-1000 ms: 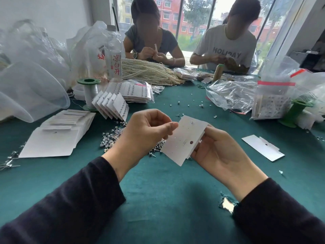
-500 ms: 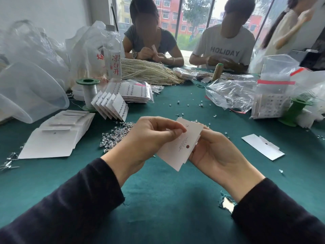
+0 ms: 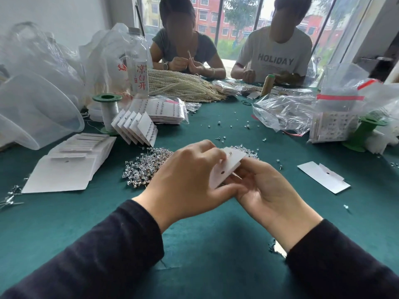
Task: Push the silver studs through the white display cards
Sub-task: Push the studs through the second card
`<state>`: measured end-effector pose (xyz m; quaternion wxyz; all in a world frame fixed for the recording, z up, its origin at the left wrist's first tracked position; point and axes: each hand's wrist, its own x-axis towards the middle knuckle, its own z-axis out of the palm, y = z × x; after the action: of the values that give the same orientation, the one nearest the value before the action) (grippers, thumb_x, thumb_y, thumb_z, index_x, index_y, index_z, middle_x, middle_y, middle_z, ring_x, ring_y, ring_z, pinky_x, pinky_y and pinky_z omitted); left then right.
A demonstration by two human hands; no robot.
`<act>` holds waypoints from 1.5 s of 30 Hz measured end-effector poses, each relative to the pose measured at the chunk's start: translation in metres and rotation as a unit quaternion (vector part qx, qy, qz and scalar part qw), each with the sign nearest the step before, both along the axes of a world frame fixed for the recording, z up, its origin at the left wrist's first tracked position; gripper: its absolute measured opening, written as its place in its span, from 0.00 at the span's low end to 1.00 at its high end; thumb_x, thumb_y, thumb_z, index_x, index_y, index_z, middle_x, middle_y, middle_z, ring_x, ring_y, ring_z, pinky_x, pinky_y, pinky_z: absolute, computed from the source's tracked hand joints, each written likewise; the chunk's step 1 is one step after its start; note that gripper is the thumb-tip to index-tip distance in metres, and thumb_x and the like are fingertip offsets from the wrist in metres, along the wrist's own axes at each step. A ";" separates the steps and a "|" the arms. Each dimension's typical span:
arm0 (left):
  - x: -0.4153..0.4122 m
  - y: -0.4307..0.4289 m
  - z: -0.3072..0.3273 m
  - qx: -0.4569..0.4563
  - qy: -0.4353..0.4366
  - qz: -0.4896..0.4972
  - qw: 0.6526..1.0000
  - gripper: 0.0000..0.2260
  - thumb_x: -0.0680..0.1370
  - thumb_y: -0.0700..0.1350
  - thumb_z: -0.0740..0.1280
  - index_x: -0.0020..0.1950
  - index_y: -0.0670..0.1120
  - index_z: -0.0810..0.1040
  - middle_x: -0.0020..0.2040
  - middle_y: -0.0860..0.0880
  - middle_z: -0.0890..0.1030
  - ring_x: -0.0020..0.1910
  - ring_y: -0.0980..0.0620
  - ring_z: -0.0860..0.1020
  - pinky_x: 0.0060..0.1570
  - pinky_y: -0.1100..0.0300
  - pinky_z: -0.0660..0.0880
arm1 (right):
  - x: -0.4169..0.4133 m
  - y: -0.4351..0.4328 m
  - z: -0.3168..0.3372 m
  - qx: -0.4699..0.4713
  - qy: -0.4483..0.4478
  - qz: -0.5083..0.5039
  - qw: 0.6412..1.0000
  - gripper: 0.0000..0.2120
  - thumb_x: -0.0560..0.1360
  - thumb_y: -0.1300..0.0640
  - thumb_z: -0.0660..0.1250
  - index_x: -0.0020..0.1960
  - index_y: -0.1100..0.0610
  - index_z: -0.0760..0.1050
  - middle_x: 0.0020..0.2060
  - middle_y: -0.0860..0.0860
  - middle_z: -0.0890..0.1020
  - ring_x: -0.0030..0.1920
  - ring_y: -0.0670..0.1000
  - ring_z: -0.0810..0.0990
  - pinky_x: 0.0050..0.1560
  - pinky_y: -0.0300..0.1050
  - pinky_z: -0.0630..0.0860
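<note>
Both hands hold one white display card above the green table. My left hand pinches its upper left part, fingertips at a small silver stud near the top edge. My right hand supports the card from below and behind, palm up. The card has a dark hang hole near its middle. A heap of loose silver studs lies on the cloth just behind my left hand. A stack of blank white cards sits at the left, and a single card lies at the right.
Filled cards stand fanned behind the studs, beside a green spool and a bottle. Pearl strands and plastic bags crowd the far side, where two people work. A plastic tub lies at the far left.
My left hand has slid over the card's top edge and now covers more of it. The card has tilted and turned more edge-on, drawn closer between both hands.
</note>
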<state>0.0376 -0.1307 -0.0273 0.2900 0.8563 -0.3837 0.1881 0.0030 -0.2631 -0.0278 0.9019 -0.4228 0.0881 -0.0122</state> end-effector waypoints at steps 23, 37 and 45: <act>0.019 -0.005 -0.012 -0.395 0.475 0.052 0.785 0.12 0.75 0.37 0.65 0.33 0.47 0.81 0.30 0.54 0.82 0.35 0.51 0.80 0.43 0.53 0.76 | 0.029 -0.034 -0.027 -0.766 -0.036 -0.121 0.630 0.04 0.70 0.61 0.66 0.39 0.56 0.79 0.34 0.48 0.77 0.38 0.49 0.72 0.37 0.37 0.60; 0.014 -0.016 -0.024 -0.357 0.537 0.026 0.764 0.08 0.74 0.34 0.66 0.35 0.43 0.78 0.31 0.47 0.82 0.30 0.51 0.80 0.35 0.56 0.79 | 0.027 -0.041 -0.022 -0.644 -0.036 -0.168 0.746 0.05 0.66 0.61 0.67 0.35 0.52 0.76 0.28 0.47 0.80 0.27 0.43 0.73 0.34 0.37 0.68; 0.015 -0.016 -0.025 -0.357 0.534 0.028 0.766 0.09 0.73 0.34 0.66 0.34 0.42 0.78 0.27 0.49 0.81 0.25 0.53 0.80 0.28 0.61 0.77 | 0.018 -0.033 -0.012 -0.607 -0.074 -0.185 0.769 0.07 0.68 0.62 0.71 0.36 0.51 0.78 0.34 0.49 0.83 0.38 0.49 0.82 0.45 0.45 0.78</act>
<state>0.0529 -0.1468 -0.0522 0.7274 0.6636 -0.0485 -0.1679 0.0209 -0.2961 -0.0401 0.4416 -0.8555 0.0721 -0.2606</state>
